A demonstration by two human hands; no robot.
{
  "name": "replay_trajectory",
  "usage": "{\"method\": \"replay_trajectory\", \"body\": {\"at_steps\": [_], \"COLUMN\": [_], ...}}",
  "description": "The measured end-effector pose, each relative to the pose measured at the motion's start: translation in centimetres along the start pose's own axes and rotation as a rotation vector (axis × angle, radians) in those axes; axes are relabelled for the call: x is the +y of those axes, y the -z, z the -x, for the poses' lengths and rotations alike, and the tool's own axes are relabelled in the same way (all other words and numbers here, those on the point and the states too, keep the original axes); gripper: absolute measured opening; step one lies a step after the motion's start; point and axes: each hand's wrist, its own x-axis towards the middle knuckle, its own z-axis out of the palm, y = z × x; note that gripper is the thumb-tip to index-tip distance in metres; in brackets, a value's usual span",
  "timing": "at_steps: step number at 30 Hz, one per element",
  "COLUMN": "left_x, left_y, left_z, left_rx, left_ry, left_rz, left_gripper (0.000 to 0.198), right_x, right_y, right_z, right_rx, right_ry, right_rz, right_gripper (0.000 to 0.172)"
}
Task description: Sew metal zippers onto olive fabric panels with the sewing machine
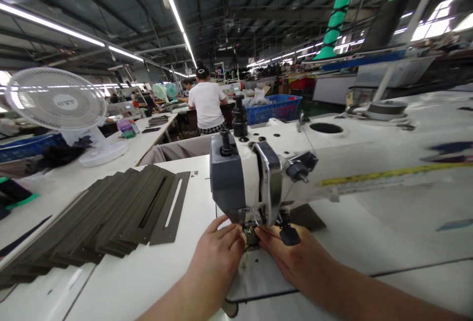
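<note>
A white and grey sewing machine [258, 173] stands in front of me on a white table [148, 272]. My left hand [218, 254] lies flat just left of the needle, fingers stretched out and pressing on a small olive fabric piece [251, 236] under the presser foot. My right hand [291, 257] lies on the other side, fingers extended toward the same piece. More of that olive material [306, 215] shows behind the machine head. The needle area is partly hidden by the machine head.
A fanned row of olive slotted fabric pieces [111, 212] lies to the left. A white desk fan [59, 102] stands at far left. A person in a white shirt [207, 104] works at a table behind, near a blue basket [275, 108].
</note>
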Motion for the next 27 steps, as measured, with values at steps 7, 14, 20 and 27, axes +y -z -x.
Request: {"method": "replay_trajectory", "body": {"at_steps": [7, 14, 20, 27], "left_x": [-0.1, -0.1, -0.4, -0.2], "left_y": [-0.1, -0.4, -0.7, -0.3], "left_z": [-0.2, 0.0, 0.4, 0.4], "left_rx": [-0.002, 0.027, 0.043, 0.025], "left_ry": [0.042, 0.03, 0.017, 0.031], "left_rz": [0.003, -0.013, -0.001, -0.007], "left_gripper": [0.017, 0.014, 0.013, 0.008], "right_x": [0.1, 0.1, 0.2, 0.2], "right_y": [-0.1, -0.2, -0.3, -0.7], "right_z": [-0.1, 0.0, 0.4, 1.1], "right_rx": [-0.002, -0.007, -0.014, -0.052], "right_ry": [0.0, -0.019, -0.041, -0.095], "right_rz": [0.001, 0.039, 0.051, 0.104], "right_gripper": [0.032, 0.032, 0.03, 0.02]}}
